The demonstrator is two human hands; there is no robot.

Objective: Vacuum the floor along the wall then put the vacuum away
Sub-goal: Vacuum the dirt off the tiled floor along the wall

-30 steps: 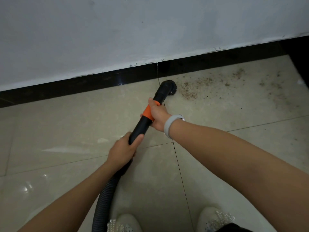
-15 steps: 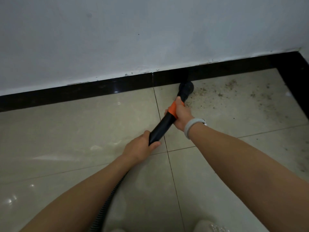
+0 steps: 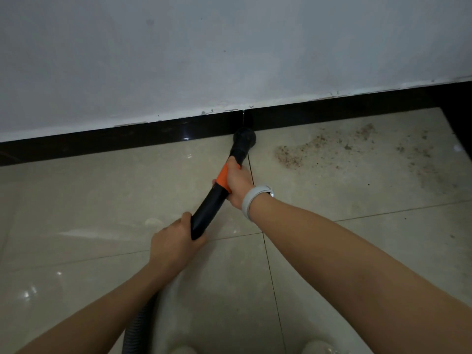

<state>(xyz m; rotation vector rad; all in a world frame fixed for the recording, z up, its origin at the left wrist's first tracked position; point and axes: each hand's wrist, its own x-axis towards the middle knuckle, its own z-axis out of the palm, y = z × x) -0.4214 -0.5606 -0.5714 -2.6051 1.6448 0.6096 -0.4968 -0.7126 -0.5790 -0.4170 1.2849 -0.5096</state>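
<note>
A black vacuum wand (image 3: 207,210) with an orange collar (image 3: 223,178) slants across the beige tiled floor. Its round brush nozzle (image 3: 244,139) sits on the floor right against the black skirting board (image 3: 153,131), at a joint in the skirting. My right hand (image 3: 238,182) grips the wand at the orange collar. My left hand (image 3: 173,241) grips the wand's lower end, where the grey ribbed hose (image 3: 136,328) starts. A patch of brown dirt (image 3: 301,152) lies on the tile to the right of the nozzle.
A white wall (image 3: 229,52) rises above the skirting. More scattered dirt specks (image 3: 419,149) spread towards the right, where a dark strip (image 3: 459,118) borders the floor. The toes of my light shoes (image 3: 315,347) show at the bottom edge.
The nozzle has moved forward from the open tile up to the skirting board. Both hands kept their grip on the wand and followed it.
</note>
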